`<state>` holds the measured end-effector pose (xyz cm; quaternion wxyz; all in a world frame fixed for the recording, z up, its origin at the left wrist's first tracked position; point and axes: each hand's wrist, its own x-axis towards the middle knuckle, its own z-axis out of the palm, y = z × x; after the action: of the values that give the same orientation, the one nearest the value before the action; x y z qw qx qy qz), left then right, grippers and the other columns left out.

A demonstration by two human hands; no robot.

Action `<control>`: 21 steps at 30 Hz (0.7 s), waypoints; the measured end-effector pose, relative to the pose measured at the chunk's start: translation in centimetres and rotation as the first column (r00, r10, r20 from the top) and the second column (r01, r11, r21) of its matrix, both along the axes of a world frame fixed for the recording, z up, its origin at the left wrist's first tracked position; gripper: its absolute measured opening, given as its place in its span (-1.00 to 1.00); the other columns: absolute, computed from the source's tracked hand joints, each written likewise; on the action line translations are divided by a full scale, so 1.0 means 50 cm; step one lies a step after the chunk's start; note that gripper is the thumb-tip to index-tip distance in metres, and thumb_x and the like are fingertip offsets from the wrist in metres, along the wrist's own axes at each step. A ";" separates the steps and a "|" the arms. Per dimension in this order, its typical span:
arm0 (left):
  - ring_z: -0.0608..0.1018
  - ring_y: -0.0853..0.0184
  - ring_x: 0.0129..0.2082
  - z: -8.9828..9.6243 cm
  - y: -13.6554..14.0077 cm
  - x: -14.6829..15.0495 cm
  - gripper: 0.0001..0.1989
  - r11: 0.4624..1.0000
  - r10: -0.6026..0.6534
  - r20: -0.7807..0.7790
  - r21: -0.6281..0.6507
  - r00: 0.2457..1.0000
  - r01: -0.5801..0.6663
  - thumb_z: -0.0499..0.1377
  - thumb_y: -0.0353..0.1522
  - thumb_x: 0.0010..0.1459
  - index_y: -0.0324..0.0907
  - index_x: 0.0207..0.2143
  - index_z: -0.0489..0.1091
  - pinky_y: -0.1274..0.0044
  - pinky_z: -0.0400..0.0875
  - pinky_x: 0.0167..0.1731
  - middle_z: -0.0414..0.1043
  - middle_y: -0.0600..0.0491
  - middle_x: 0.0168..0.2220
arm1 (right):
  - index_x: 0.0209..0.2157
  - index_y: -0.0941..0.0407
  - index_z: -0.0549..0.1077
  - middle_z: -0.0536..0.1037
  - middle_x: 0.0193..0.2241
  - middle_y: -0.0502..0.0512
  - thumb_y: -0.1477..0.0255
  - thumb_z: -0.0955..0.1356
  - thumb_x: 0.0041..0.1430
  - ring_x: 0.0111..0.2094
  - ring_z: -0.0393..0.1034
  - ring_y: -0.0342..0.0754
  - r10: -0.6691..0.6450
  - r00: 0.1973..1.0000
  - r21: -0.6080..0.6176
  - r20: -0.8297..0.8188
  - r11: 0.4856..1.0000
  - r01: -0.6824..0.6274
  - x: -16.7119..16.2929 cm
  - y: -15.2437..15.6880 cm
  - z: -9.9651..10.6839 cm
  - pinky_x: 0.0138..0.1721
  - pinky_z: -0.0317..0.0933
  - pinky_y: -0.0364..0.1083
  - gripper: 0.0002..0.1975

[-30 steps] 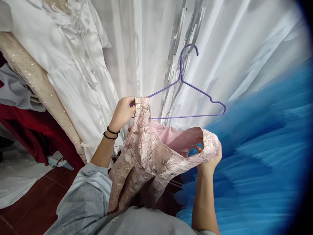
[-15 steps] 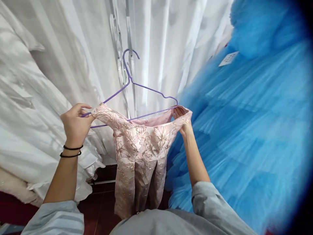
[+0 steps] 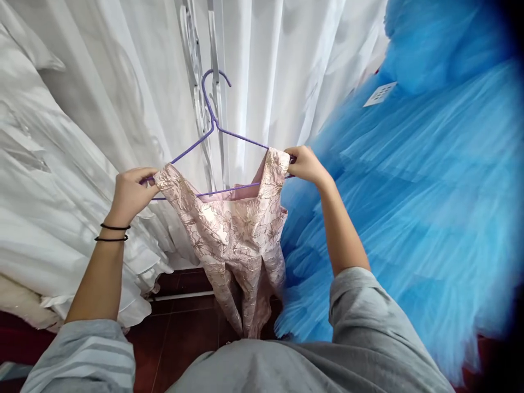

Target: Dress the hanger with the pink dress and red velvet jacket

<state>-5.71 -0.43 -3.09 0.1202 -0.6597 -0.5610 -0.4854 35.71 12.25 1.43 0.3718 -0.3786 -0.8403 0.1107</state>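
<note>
A pale pink dress [image 3: 241,226] with a shiny floral pattern hangs by both shoulder straps from a purple clothes hanger [image 3: 239,136]. At the hanger's left end, my left hand [image 3: 135,191] is closed around it, fingertips against the left strap. My right hand [image 3: 308,164] is closed on the right end, just outside the right strap. The hanger's hook points up and rests on nothing I can make out. My fingers hide both hanger tips. Below the bodice, the skirt falls in folds towards my body.
White curtains [image 3: 254,65] with dangling straps stand behind the hanger. White garments [image 3: 73,202] fill the left side. To the right, close by my arm, spreads a big blue tulle dress [image 3: 401,207] with a white tag [image 3: 380,94]. Dark red floor tiles [image 3: 180,333] show below.
My right hand has come out from inside the dress's right strap and now grips the hanger end. That strap now sits over the hanger's right arm. Hanger and left hand have risen slightly.
</note>
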 end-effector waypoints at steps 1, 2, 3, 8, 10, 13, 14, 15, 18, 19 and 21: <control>0.27 0.53 -0.52 0.005 -0.005 0.000 -0.75 1.000 -0.004 -0.034 -0.025 0.999 0.004 0.20 -0.39 -0.01 -0.30 -0.27 0.57 0.64 0.22 -0.45 0.46 0.12 -0.42 | -0.61 0.18 0.31 0.28 -0.66 -0.04 0.54 0.36 -0.13 -0.50 0.22 -0.17 -0.053 0.995 0.051 0.081 0.998 0.049 0.004 -0.008 0.009 -0.40 0.15 -0.15 -0.88; 0.25 0.54 -0.53 0.011 -0.010 -0.001 -0.71 0.998 -0.023 -0.057 -0.058 0.998 0.020 0.19 -0.41 -0.02 -0.30 -0.23 0.57 0.63 0.20 -0.46 0.47 0.11 -0.39 | -0.58 0.19 0.36 0.35 -0.62 -0.02 0.56 0.36 -0.15 -0.47 0.25 -0.14 -0.073 0.988 0.085 0.139 0.994 0.061 0.009 -0.015 0.017 -0.37 0.17 -0.14 -0.93; 0.29 0.53 -0.51 0.019 -0.014 -0.003 -0.68 0.994 -0.060 -0.074 -0.099 0.995 0.053 0.18 -0.41 -0.04 -0.30 -0.20 0.56 0.63 0.21 -0.46 0.49 0.09 -0.34 | -0.50 0.19 0.43 0.44 -0.55 0.02 0.56 0.38 -0.16 -0.42 0.31 -0.11 -0.047 0.984 0.090 0.172 0.995 0.032 0.015 -0.022 0.023 -0.34 0.21 -0.13 -0.92; 0.51 0.35 -0.25 0.058 -0.006 0.001 -0.74 0.979 -0.173 0.016 -0.111 0.985 0.174 0.18 -0.30 0.07 -0.34 -0.37 0.54 0.55 0.35 -0.31 0.54 -0.01 -0.27 | -0.12 0.17 0.53 0.58 -0.23 0.13 0.28 0.45 -0.01 -0.22 0.44 -0.03 0.359 0.933 -0.164 0.036 0.923 -0.349 0.037 -0.038 0.035 -0.22 0.37 -0.09 -0.60; 0.49 0.38 -0.39 0.064 0.005 0.007 -0.62 0.978 -0.152 0.108 -0.127 0.982 0.165 0.26 -0.14 0.08 -0.35 -0.42 0.53 0.52 0.39 -0.37 0.52 0.02 -0.41 | -0.20 0.20 0.56 0.55 -0.36 0.10 0.18 0.43 0.07 -0.32 0.42 -0.08 0.346 0.938 -0.170 -0.034 0.923 -0.346 0.033 -0.033 0.028 -0.28 0.36 -0.11 -0.62; 0.45 0.41 -0.50 0.064 0.020 0.015 -0.40 0.968 -0.161 0.261 -0.146 0.952 0.204 0.34 0.10 -0.09 -0.34 -0.40 0.55 0.48 0.44 -0.44 0.49 0.09 -0.53 | -0.33 0.22 0.56 0.48 -0.49 0.06 0.12 0.45 0.07 -0.43 0.34 -0.14 0.252 0.960 -0.089 -0.123 0.961 -0.263 0.012 -0.017 0.011 -0.38 0.32 -0.13 -0.60; 0.44 0.42 -0.49 0.064 0.025 0.016 -0.34 0.973 -0.161 0.297 -0.114 0.941 0.202 0.35 0.15 -0.15 -0.33 -0.39 0.55 0.47 0.46 -0.44 0.49 0.11 -0.53 | -0.35 0.21 0.55 0.47 -0.50 0.06 0.10 0.46 0.06 -0.44 0.32 -0.15 0.240 0.957 -0.078 -0.162 0.964 -0.255 0.003 -0.011 0.006 -0.40 0.31 -0.13 -0.59; 0.43 0.42 -0.49 0.063 0.030 0.017 -0.31 0.979 -0.158 0.322 -0.071 0.933 0.190 0.35 0.19 -0.19 -0.31 -0.39 0.56 0.46 0.46 -0.44 0.50 0.12 -0.53 | -0.35 0.21 0.55 0.46 -0.51 0.06 0.09 0.47 0.05 -0.45 0.32 -0.14 0.235 0.951 -0.074 -0.202 0.964 -0.254 -0.005 -0.005 0.002 -0.41 0.31 -0.13 -0.58; 0.37 0.47 -0.51 0.066 0.049 0.023 -0.35 0.989 -0.142 0.330 0.078 0.933 0.123 0.33 0.21 -0.19 -0.24 -0.49 0.53 0.51 0.36 -0.49 0.43 0.17 -0.58 | -0.39 0.17 0.52 0.42 -0.53 0.05 0.08 0.47 0.06 -0.45 0.30 -0.13 0.193 0.932 -0.010 -0.307 0.979 -0.206 -0.030 0.010 -0.002 -0.42 0.30 -0.10 -0.60; 0.36 0.48 -0.52 0.068 0.055 0.026 -0.39 0.986 -0.147 0.309 0.119 0.940 0.116 0.32 0.19 -0.16 -0.22 -0.52 0.51 0.51 0.33 -0.48 0.42 0.17 -0.59 | -0.40 0.16 0.51 0.40 -0.53 0.04 0.10 0.46 0.08 -0.45 0.29 -0.12 0.167 0.931 0.029 -0.325 0.986 -0.167 -0.038 0.013 -0.002 -0.41 0.29 -0.10 -0.63; 0.40 0.46 -0.49 0.072 0.063 0.036 -0.47 0.978 -0.167 0.236 0.163 0.957 0.131 0.30 0.13 -0.05 -0.18 -0.52 0.51 0.49 0.32 -0.43 0.45 0.15 -0.55 | -0.41 0.14 0.50 0.38 -0.53 0.04 0.16 0.44 0.13 -0.42 0.29 -0.11 0.113 0.942 0.098 -0.316 0.991 -0.086 -0.055 0.015 -0.004 -0.38 0.27 -0.09 -0.69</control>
<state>-3.92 2.73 0.52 0.0599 -0.6237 -0.4832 -0.6115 32.96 13.01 1.22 0.5129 -0.2968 -0.7906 0.1543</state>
